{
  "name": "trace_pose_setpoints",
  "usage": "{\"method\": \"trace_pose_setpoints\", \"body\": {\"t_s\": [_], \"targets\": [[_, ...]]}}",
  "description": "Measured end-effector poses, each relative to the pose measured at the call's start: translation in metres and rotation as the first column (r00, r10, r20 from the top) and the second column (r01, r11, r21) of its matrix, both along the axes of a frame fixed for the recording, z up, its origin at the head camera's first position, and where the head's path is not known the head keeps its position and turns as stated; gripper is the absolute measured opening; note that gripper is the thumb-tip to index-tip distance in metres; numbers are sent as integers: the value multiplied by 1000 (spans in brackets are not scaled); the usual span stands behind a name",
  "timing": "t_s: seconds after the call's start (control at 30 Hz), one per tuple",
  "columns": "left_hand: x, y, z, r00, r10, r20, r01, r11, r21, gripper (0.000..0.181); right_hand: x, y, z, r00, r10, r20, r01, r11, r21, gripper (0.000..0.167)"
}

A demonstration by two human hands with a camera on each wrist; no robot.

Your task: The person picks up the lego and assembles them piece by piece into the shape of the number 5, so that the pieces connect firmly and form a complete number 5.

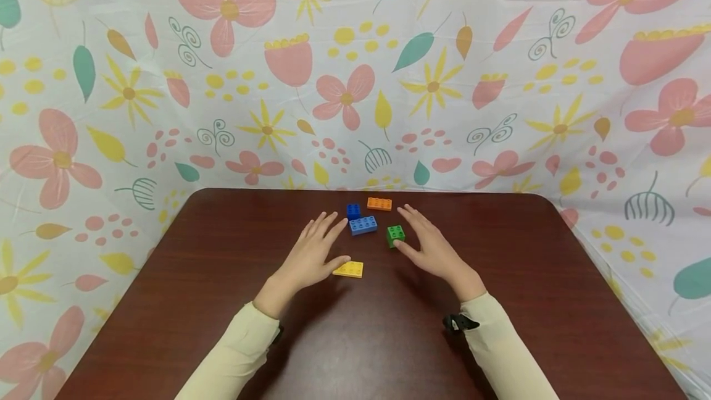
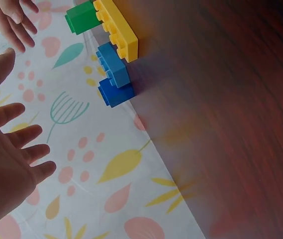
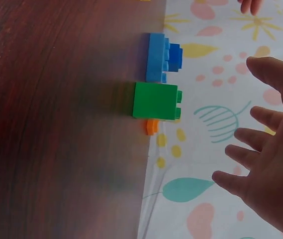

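The surface (image 1: 528,283) runs wide beyond the left hand (image 1: 311,258) and the right hand (image 1: 436,252), its far edge just behind the orange brick (image 1: 379,204). Both hands have fingers spread wide. Between them sit the light blue brick (image 1: 363,226) and, just behind it, the dark blue brick (image 1: 353,210); the yellow brick (image 1: 353,271) lies by the left thumb and the green brick (image 1: 395,233) by the right, though the clearance is hard to judge. The surface is dark reddish wood, with a white floral cloth (image 1: 355,159) behind.
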State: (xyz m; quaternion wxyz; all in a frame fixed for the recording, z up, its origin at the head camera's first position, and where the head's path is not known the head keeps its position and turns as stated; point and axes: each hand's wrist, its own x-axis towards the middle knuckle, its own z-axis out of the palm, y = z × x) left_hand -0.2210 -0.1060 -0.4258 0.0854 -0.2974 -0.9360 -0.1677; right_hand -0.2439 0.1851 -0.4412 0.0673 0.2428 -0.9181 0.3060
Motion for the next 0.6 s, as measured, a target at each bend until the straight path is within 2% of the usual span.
{"method": "trace_pose_setpoints", "body": {"t_s": [0.27,0.6], "targets": [[-1,2,-4,998,-38,52,37,999,15,75,-6,1,-7,997,27,76,-24,999,-44,74],[-1,3,-4,988,-77,137,68,995,68,76,-16,3,-14,994,42,100,-34,996,-87,75]]}}
